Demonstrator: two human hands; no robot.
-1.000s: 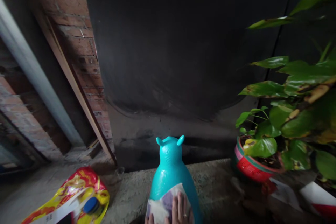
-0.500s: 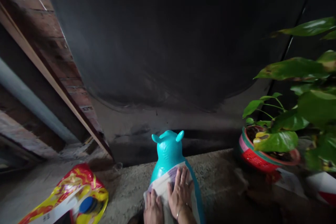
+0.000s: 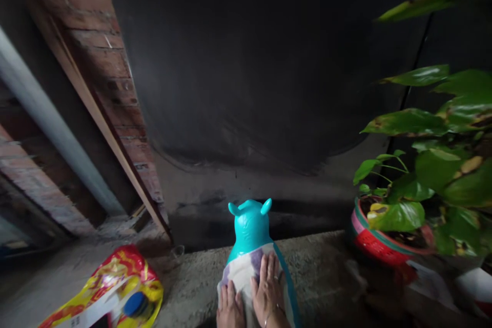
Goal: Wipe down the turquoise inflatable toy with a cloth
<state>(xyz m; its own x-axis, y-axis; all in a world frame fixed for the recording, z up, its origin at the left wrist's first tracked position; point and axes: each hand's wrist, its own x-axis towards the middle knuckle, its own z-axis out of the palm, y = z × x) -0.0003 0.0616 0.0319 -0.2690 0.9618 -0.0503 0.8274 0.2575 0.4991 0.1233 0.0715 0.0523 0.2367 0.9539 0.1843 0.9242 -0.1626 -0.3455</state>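
Note:
A turquoise inflatable animal toy (image 3: 250, 225) with two small ears stands on the concrete ledge (image 3: 315, 271), facing away from me. A white and purple cloth (image 3: 243, 269) lies over its back. My left hand (image 3: 229, 309) and my right hand (image 3: 269, 289) press flat on the cloth, side by side, fingers spread and pointing forward. A ring shows on my right hand and a bracelet on its wrist. The lower part of the toy is cut off by the frame's bottom edge.
A yellow and red plastic bag (image 3: 109, 292) with a blue lid in it lies at the lower left. A red potted plant (image 3: 380, 241) with large green leaves stands at the right. A brick wall, a wooden slat and a grey pipe (image 3: 49, 123) rise on the left; a dark wall is ahead.
My left hand has come into full view beside my right on the cloth. Both hands slid up the toy's back, then slightly down again as the view shifted.

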